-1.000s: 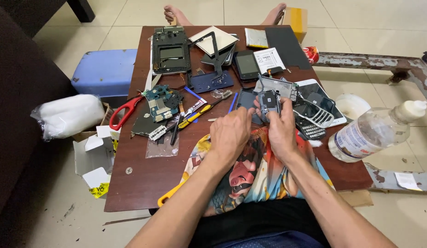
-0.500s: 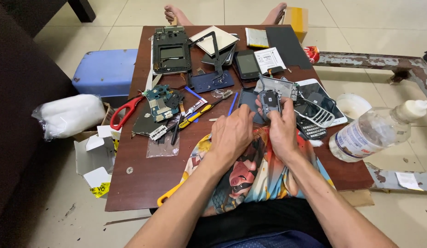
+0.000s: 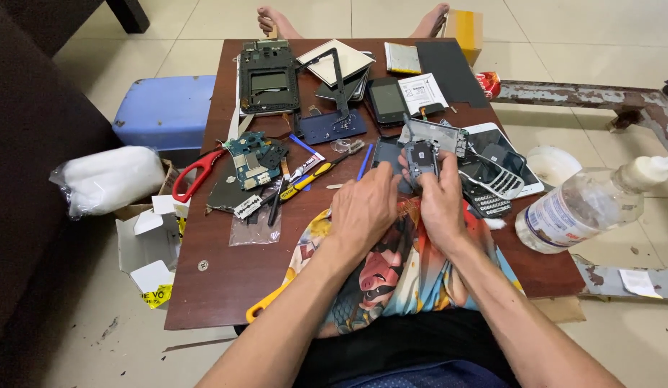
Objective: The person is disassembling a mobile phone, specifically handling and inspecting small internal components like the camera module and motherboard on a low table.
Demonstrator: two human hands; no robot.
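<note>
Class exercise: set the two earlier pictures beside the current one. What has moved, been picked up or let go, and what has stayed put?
Hardly anything has changed. Both hands stay together over the table: the right hand still holds the small dark phone part, and the left hand stays close beside it. Nothing was picked up or let go. The scissors, circuit board and plastic bottle lie as before.

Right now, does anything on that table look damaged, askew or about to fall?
Yes: the clear plastic bottle lies on its side at the table's right edge, partly overhanging it. Both the left hand and the right hand hold a small dismantled phone part. Opened phones and loose boards lie scattered around.
</note>
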